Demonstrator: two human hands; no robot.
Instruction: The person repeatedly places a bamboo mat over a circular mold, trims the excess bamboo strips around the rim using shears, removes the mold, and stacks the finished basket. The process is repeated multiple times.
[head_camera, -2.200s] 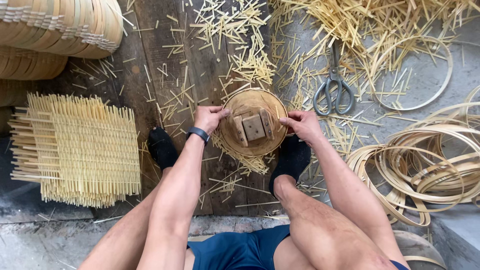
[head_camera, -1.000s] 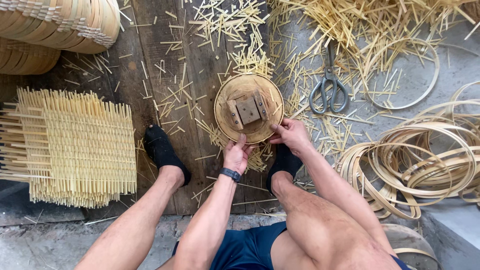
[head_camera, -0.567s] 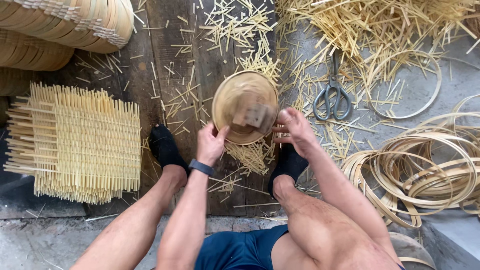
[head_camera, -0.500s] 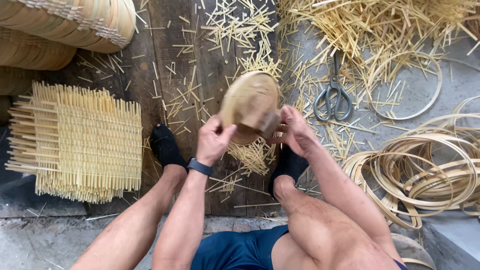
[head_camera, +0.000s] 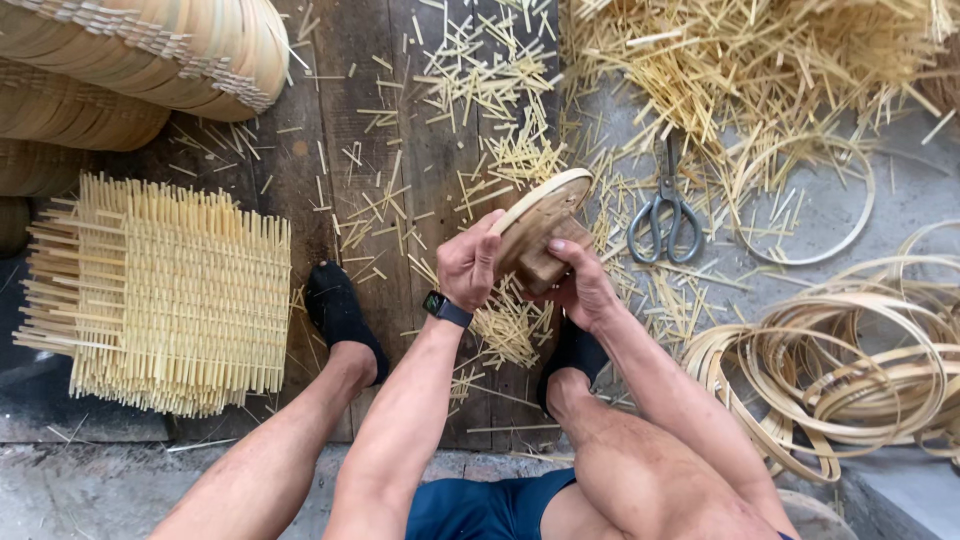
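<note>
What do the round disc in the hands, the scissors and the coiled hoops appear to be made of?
Round disc: seemingly unfinished wood, brown with visible grain, pale strip around its rim, probably bamboo. Scissors: grey, dull-shining metal throughout. Coiled hoops: thin pale-yellow strips bent into rings, likely split bamboo or cane.

Your left hand (head_camera: 470, 262) covers the near edge of the disc (head_camera: 535, 225), and your right hand (head_camera: 583, 290) hides the block under it. The disc is tilted, so its upper face is out of sight. The baskets (head_camera: 150, 60) run off the top-left edge, the hoops (head_camera: 860, 370) off the right. Your right foot (head_camera: 572, 355) sits partly behind your forearm.
</note>
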